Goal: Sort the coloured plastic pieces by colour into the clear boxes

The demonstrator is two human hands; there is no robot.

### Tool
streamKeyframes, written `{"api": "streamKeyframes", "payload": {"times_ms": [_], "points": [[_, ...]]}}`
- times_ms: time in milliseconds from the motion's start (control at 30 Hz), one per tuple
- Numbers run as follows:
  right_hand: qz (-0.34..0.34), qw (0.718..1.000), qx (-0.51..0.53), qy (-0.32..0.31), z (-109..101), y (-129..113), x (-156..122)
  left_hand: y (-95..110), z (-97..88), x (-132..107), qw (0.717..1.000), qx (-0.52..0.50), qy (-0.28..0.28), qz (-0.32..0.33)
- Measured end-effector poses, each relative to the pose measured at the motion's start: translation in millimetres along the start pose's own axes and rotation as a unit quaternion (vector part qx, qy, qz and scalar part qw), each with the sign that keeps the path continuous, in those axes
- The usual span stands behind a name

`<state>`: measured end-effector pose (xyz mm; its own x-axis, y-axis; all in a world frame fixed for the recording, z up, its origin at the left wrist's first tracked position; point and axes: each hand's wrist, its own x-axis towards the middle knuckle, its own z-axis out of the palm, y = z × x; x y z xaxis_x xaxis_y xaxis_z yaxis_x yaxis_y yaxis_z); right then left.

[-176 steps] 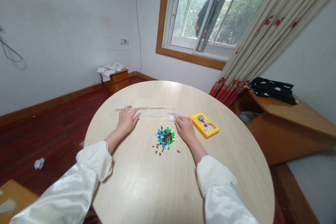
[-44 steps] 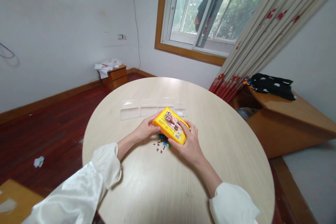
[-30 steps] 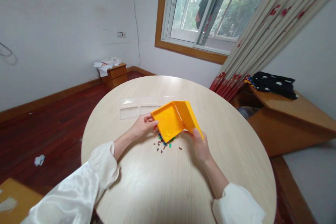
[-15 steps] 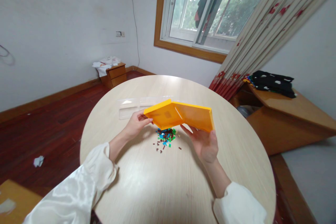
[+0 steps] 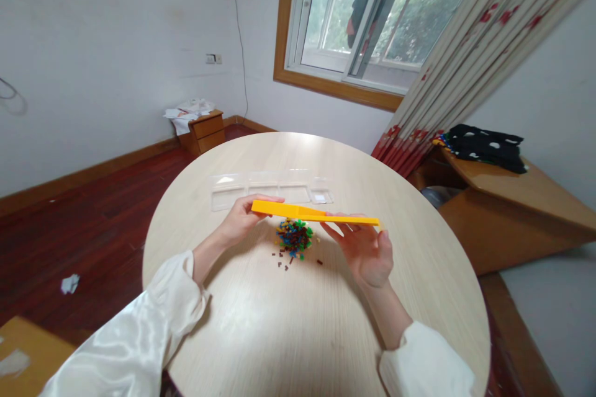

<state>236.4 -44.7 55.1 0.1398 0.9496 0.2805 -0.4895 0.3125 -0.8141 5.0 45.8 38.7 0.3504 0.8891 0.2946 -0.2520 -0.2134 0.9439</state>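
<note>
Between both hands I hold a yellow hinged box (image 5: 298, 211), opened out and seen nearly edge-on above the table. My left hand (image 5: 242, 220) grips its left end, thumb and fingers on either side. At the right end, my right hand (image 5: 367, 254) has its fingers under the box and the thumb by the corner. Just below the box, a heap of tiny building bricks (image 5: 295, 239) in brown, blue, green and yellow lies on the round table (image 5: 298, 329), with several loose brown pieces around its near side.
Behind the box stands a clear plastic compartment tray (image 5: 261, 189) on the table. A wooden cabinet (image 5: 521, 211) bearing dark cloth is beyond the table's right side. At the far left is a small drawer unit (image 5: 208, 130) with papers. A person shows outside the window.
The yellow box has tilted from showing its hollow inside to nearly edge-on and flatter. More of the brick heap and clear tray shows. Both hands keep their hold.
</note>
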Motion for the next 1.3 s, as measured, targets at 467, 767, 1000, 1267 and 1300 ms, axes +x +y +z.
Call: {"api": "streamKeyframes", "payload": {"times_ms": [467, 767, 1000, 1267, 1300], "points": [[-0.049, 0.977, -0.076, 0.195, -4.2, 12.0, 7.1, -2.4, 14.3, -5.2, 0.995, -0.064, -0.020, -0.069], [0.010, 0.958, -0.193, 0.213, -11.4, 24.3, 5.3, -8.9, 31.6, -14.5, 0.976, -0.128, -0.078, -0.155], [0.027, 0.961, -0.199, 0.189, -4.0, 22.2, 2.3, -14.0, 30.3, -14.8, 0.971, -0.142, -0.083, -0.171], [-0.016, 0.948, -0.183, 0.259, -25.0, 11.2, 16.3, -10.3, 28.4, -15.7, 0.979, -0.088, -0.090, -0.158], [-0.028, 0.947, -0.176, 0.269, -34.4, 6.1, 20.1, -8.4, 27.4, -15.0, 0.982, -0.081, -0.078, -0.155]]}}
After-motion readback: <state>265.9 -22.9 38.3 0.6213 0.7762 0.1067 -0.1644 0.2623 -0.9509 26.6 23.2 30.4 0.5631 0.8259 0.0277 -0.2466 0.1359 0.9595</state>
